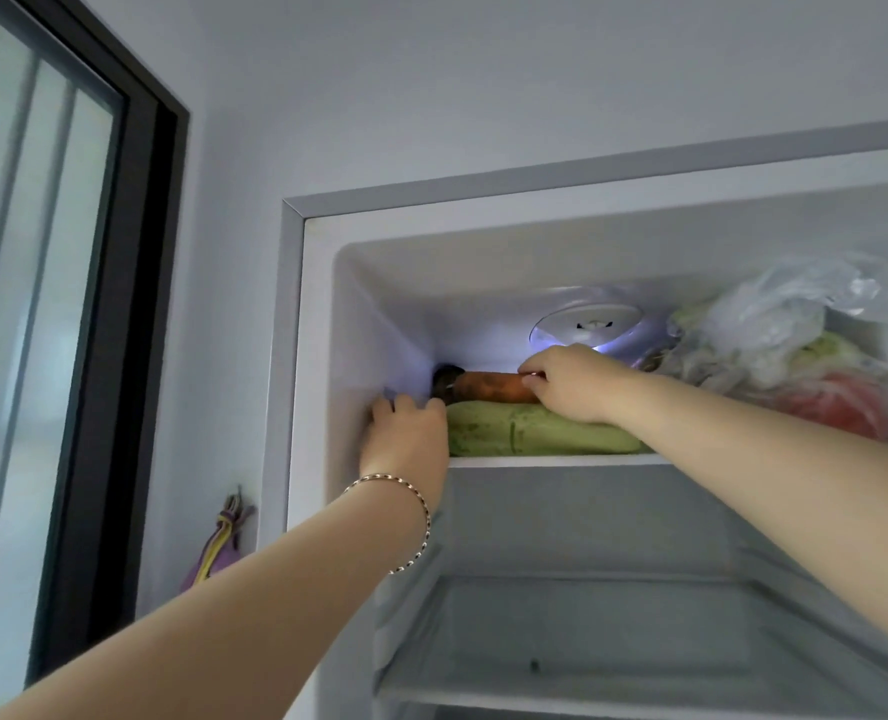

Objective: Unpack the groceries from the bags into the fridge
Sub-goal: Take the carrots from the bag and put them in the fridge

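**Both hands on the top shelf, carrot laid over the squash**

We look up into the open fridge (296,314), and both our arms stretch to its top shelf (561,460). Our right hand (572,381) is at the right end of a carrot (488,387), with fingers and thumb curled round it in a grip. The carrot lies lengthwise, pointing left, on top of a pale green squash (535,433) that lies flat along the front of the shelf. The heel of the right hand rests on the squash.

At the carrot's left end, against the back corner, sits a small dark thing (447,379) that we cannot make out.

Our left hand (405,439) covers the left end of the squash, hard by the fridge's left wall. Its fingers are bent over the top of the squash and hold it there. A thin beaded bracelet (421,506) circles that wrist.

Behind the right hand a round lamp cover (592,319) glows on the back wall. To the right, a crumpled clear plastic bag (774,324) fills the rest of the shelf, with pale leafy greens inside and something red (836,402) low at its front.

Below is a lower shelf (535,698). To the left of the fridge is a white wall with a dark-framed glass door (135,304), and a purple pouch with coloured cords (218,543) hangs just beside the fridge.
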`<move>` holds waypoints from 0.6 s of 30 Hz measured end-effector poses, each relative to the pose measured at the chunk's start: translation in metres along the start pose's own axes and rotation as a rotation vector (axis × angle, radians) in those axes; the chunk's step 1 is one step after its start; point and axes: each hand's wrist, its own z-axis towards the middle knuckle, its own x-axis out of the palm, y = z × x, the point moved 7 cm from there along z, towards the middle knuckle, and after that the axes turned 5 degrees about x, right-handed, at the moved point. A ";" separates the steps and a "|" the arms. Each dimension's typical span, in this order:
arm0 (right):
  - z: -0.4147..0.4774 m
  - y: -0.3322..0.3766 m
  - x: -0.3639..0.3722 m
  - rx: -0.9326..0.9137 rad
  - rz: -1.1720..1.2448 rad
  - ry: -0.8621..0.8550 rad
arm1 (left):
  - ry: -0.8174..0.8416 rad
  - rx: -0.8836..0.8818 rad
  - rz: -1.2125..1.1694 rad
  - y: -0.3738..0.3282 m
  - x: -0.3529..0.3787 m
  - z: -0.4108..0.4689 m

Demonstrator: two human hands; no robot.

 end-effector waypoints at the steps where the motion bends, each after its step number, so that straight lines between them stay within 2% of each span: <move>1: -0.003 0.004 0.001 0.008 -0.089 -0.010 | 0.001 0.011 0.004 0.000 0.000 0.000; 3: -0.013 0.013 0.004 0.014 -0.256 -0.144 | 0.011 0.049 0.025 0.001 -0.001 -0.001; 5: -0.034 0.028 0.007 -0.113 -0.353 -0.392 | 0.032 0.098 0.034 0.001 -0.002 -0.004; 7: -0.063 0.043 0.009 -0.297 -0.214 -0.553 | 0.027 0.140 -0.001 0.002 -0.005 -0.011; 8: -0.077 0.051 0.010 -0.396 -0.142 -0.562 | 0.015 0.161 -0.026 0.002 -0.009 -0.017; 10: -0.102 0.066 0.017 -0.535 -0.034 -0.466 | -0.024 0.192 -0.089 0.001 -0.020 -0.039; 12: -0.124 0.077 0.022 -0.588 0.025 -0.363 | -0.034 0.206 -0.168 -0.001 -0.031 -0.070; 15: -0.145 0.088 0.023 -0.522 0.067 -0.216 | 0.075 0.102 -0.234 0.011 -0.036 -0.117; 18: -0.154 0.092 0.047 -0.387 0.031 0.183 | 0.238 -0.046 -0.245 0.039 -0.038 -0.162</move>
